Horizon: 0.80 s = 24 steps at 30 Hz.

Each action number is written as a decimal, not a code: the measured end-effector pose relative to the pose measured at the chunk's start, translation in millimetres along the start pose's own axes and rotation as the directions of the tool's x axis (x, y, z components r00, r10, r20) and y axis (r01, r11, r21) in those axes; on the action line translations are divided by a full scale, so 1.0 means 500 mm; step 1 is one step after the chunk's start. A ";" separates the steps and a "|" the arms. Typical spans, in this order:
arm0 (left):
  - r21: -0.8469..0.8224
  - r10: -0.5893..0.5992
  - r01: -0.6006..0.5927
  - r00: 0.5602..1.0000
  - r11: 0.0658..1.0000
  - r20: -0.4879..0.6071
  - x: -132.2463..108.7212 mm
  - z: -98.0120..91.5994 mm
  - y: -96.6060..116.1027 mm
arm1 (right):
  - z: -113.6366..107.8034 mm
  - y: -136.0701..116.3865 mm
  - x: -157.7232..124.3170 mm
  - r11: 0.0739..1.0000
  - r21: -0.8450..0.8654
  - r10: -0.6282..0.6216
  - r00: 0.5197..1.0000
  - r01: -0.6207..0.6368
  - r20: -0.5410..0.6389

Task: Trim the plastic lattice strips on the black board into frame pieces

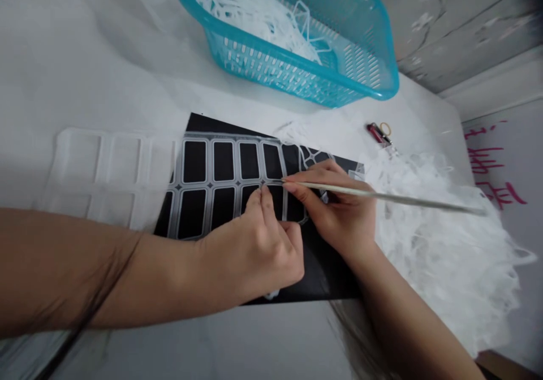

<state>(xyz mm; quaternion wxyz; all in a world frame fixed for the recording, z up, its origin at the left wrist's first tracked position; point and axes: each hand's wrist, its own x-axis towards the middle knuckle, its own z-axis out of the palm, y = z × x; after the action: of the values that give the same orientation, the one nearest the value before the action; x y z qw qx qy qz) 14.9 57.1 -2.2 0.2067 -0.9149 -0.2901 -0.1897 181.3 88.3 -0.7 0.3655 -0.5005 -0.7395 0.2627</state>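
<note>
A translucent sheet of rounded rectangular frames [210,186] lies partly on a black board [326,267] and runs off its left edge onto the white table. My left hand [258,250] is closed, thumb and finger pinched together on the strip between two rows of frames. In my right hand [339,210] is a long, thin, pale pointed tool, its shaft [390,197] slanting out to the right. Its tip meets the sheet just right of my left fingertips. Loose cut strips curl beside the right hand. My left hand covers part of the lower row.
A blue plastic basket [292,66] holding white frame pieces stands at the back. On the right lies a big heap of translucent scraps [441,244]. A small red-and-metal item [379,134] with a yellow ring sits behind the heap. Pink writing marks a white surface [509,142] far right.
</note>
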 end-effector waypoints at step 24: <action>-0.050 -0.029 0.028 0.999 0.998 -0.019 0.005 0.003 0.002 | -0.003 0.027 0.002 0.991 -0.002 -0.135 0.988 0.136 0.078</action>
<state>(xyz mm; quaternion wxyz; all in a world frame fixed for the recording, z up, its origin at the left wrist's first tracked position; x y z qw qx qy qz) 17.7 58.1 -2.8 0.1839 -0.9136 -0.2962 -0.2090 189.9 94.0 -9.7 0.3516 -0.4399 -0.7864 0.2538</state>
